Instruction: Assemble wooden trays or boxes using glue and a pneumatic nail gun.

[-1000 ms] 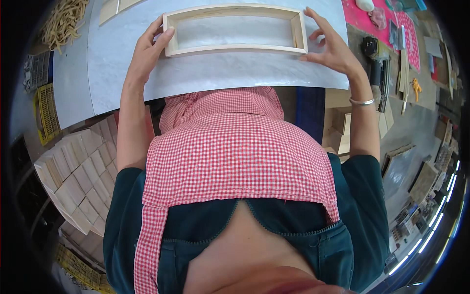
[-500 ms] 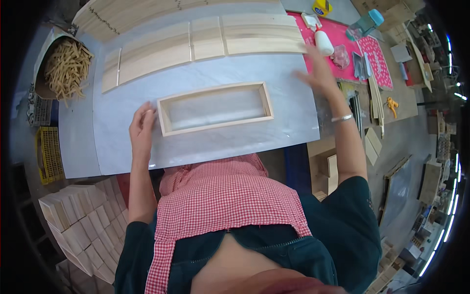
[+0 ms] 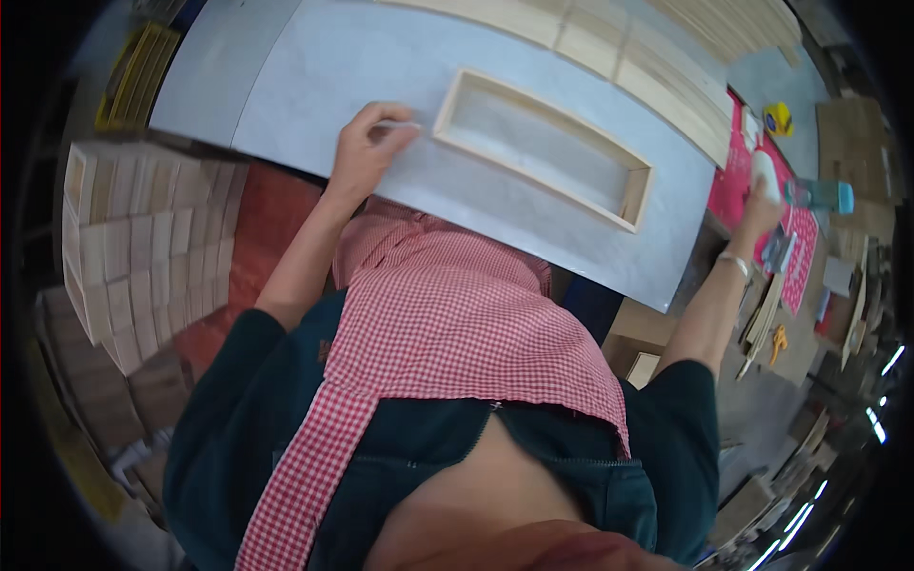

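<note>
Just right of the left hand [image 3: 371,150], thumb and fingers apart, the frame [image 3: 533,179] looks joined but unfilled; the right hand [image 3: 760,213] touches the bottle [image 3: 764,171], closure unclear.

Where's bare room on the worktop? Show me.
Free on the pale grey worktop: the stretch beyond the left grip, the strip between the rectangular pale-wood frame and flat pale-wood planks. Crowded: the bright-pink cloth, with the right grip and a white bottle over it.
</note>
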A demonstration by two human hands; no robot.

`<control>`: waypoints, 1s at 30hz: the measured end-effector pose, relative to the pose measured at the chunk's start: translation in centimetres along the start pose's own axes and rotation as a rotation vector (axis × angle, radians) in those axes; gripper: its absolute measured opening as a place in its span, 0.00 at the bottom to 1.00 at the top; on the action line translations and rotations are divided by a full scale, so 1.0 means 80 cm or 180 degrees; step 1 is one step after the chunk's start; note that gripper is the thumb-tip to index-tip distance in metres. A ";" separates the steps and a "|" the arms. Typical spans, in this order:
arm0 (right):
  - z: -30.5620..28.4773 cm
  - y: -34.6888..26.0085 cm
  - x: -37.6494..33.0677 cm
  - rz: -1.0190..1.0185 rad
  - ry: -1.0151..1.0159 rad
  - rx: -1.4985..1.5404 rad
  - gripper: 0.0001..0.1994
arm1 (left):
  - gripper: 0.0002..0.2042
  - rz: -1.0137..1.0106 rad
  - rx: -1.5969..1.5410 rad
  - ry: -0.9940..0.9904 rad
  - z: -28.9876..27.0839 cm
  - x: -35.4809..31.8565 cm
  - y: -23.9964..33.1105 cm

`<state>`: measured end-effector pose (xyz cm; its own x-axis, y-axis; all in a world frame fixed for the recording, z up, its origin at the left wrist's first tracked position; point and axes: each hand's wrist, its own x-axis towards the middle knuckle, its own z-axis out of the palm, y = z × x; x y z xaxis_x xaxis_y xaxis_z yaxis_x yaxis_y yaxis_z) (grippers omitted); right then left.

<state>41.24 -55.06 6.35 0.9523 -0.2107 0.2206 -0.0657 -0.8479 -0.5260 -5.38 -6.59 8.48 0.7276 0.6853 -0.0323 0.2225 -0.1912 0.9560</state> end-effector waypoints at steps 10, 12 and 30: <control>-0.049 -0.192 -0.336 -0.0649 -0.0601 0.3658 0.24 | 0.25 0.1437 0.1155 0.0016 0.036 -0.007 -0.040; -0.045 -0.220 -0.390 -0.1035 -0.1062 0.3344 0.24 | 0.23 0.1519 0.1250 0.0025 0.037 -0.006 -0.043; -0.027 -0.284 -0.452 -0.2403 -0.1635 0.2290 0.29 | 0.19 0.1611 0.1236 0.0094 0.038 -0.006 -0.046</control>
<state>7.68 -29.24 12.09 0.6967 0.5922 0.4048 0.5975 -0.1668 -0.7843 -4.57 -8.35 4.05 0.7873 0.4613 0.4090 0.0789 -0.7334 0.6753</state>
